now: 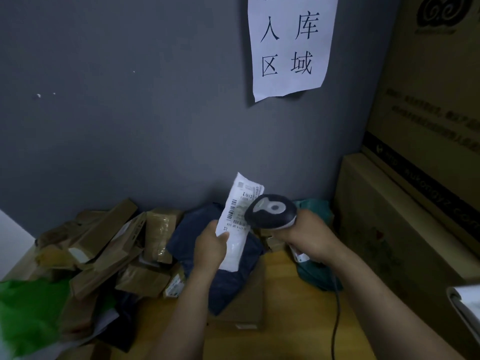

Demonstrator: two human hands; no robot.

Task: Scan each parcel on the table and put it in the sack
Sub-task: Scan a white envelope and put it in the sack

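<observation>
My left hand [211, 247] grips a slim white parcel [237, 219] upright above the table, its barcode label facing me. My right hand [310, 233] holds a dark handheld scanner [270, 211] with a grey top, its head right beside the parcel's label. The scanner's black cable [336, 315] hangs down over the wooden table [285, 320]. A pile of brown cardboard parcels [109, 245] lies at the left, and a dark blue bag parcel [228, 279] sits under my hands on a flat carton. No sack is clearly identifiable.
A green plastic bag [28, 313] lies at the lower left. A teal bag [315, 274] sits behind my right wrist. Big cardboard boxes [405, 229] stand stacked at the right. A paper sign [291, 45] hangs on the grey wall. White papers [467, 302] show at the right edge.
</observation>
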